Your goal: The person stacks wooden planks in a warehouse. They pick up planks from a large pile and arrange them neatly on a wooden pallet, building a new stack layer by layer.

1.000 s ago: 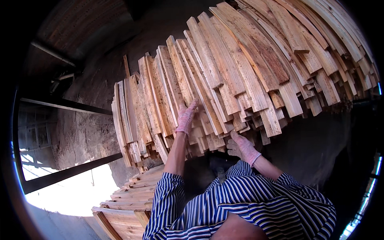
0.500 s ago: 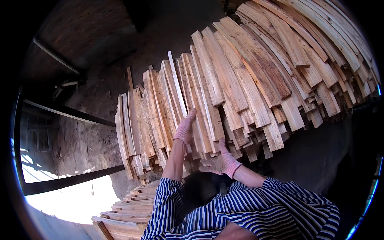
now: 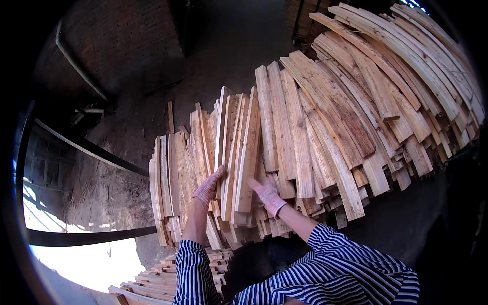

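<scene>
A small bundle of rough-sawn wooden planks [image 3: 247, 157] stands a little proud of a long pile of similar boards, between my two hands. My left hand [image 3: 207, 189], in a pinkish knitted work glove, grips the bundle's left side with the fingers pointing up along the outer board. Against its right side, near the lower end, presses my right hand [image 3: 268, 196] in a matching glove, thumb up along the wood. The fingers of both hands are partly hidden by the boards, whose near ends tilt toward me.
The wider plank pile [image 3: 325, 137] spreads to the right, boards overlapping with uneven ends. A second stack [image 3: 147, 287] lies at the lower left. Dark metal bars [image 3: 91, 236] frame a bright opening on the left. A brick wall [image 3: 127, 40] rises behind.
My right hand has come up and left from the boards' near ends to the bundle's side. Several planks are now squeezed together between both hands and shifted toward me. My left hand is lower.
</scene>
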A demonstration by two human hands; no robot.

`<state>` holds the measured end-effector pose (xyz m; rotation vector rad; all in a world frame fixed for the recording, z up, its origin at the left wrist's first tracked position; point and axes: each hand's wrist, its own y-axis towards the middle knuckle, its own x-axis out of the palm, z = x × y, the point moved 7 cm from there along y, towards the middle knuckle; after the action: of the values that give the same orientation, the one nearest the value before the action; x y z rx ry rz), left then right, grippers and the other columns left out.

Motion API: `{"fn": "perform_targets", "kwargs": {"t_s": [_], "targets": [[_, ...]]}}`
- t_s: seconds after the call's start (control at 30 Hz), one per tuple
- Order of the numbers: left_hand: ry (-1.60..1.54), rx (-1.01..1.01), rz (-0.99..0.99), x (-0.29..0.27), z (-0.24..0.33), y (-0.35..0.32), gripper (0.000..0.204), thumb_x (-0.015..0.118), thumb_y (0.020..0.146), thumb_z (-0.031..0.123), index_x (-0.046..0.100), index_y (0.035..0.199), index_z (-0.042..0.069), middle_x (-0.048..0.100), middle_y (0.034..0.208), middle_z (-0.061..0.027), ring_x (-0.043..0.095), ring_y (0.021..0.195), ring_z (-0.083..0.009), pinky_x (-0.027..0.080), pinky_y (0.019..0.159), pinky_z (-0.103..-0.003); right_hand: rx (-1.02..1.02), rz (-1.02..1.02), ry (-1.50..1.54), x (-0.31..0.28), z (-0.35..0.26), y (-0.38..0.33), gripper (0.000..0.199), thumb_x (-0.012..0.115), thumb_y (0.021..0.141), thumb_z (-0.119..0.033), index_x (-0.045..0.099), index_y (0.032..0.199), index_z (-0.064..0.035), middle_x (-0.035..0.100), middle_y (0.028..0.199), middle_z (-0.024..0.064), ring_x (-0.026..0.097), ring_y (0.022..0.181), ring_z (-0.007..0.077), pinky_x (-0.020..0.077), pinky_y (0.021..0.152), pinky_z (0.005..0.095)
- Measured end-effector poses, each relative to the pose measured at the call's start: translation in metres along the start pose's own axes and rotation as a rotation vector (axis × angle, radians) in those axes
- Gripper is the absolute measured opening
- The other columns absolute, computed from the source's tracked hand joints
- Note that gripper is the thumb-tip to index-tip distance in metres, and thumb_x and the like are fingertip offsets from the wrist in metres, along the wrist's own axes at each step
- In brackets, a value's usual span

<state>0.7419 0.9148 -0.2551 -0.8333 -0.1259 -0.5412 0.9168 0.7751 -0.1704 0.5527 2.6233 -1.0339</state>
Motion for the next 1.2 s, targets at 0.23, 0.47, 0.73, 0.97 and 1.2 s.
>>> {"fn": "perform_targets", "kwargs": {"t_s": [0.23,0.47,0.73,0.97,1.2], "targets": [[0.026,-0.028,-0.092,0.023,-0.011,-0.045,0.056,0.078,0.088,0.043,0.068,0.122,0.0,0.074,0.108,-0.0096,0.07,0.094,-0.0187,0.059,0.084,-0.034,0.038,-0.267,0.492,0.041,0.012,-0.001,0.093,0.082,0.081,-0.046,0.04,0.144,0.0075,0.062,0.129,0.0199,0.059,0.121,0.0281,0.0508,0.1,0.0411],[0.316,-0.115,0.058,0.047,-0.032,-0.2,0.091,0.077,0.089,0.046,0.033,0.147,-0.008,0.051,0.142,-0.0266,0.053,0.13,-0.0309,0.044,0.111,-0.038,-0.044,-0.443,0.644,0.017,-0.003,-0.062,0.082,0.056,0.095,-0.055,0.033,0.152,-0.0015,0.043,0.153,0.017,0.041,0.141,0.0272,0.0317,0.118,0.0395],[0.145,0.303,0.109,0.059,-0.075,-0.307,0.115,0.085,0.077,0.048,0.017,0.156,-0.002,0.044,0.148,-0.0221,0.046,0.136,-0.0276,0.036,0.117,-0.043,-0.315,-0.6,0.751,0.04,-0.006,-0.135,0.08,0.055,0.094,-0.067,0.046,0.151,-0.0116,0.055,0.146,0.0128,0.056,0.131,0.0218,0.0487,0.108,0.0397],[-0.061,0.855,0.567,0.044,0.01,-0.563,0.103,0.087,0.078,0.039,0.028,0.155,0.006,0.055,0.138,-0.0124,0.055,0.127,-0.0229,0.04,0.115,-0.036,-0.418,-1.164,0.659,0.107,-0.078,-0.329,0.078,0.069,0.089,-0.06,0.047,0.146,-0.0105,0.059,0.137,0.0106,0.06,0.122,0.0241,0.0524,0.102,0.0421],[0.429,1.172,1.267,0.041,-0.011,-0.819,0.052,0.077,0.091,0.035,0.06,0.129,0.005,0.072,0.113,-0.0076,0.069,0.105,-0.0138,0.058,0.091,-0.029,-0.738,-1.735,0.609,0.209,-0.155,-0.548,0.068,0.07,0.093,-0.044,0.046,0.146,-0.0077,0.057,0.14,0.011,0.06,0.123,0.0255,0.053,0.102,0.0412]]}}
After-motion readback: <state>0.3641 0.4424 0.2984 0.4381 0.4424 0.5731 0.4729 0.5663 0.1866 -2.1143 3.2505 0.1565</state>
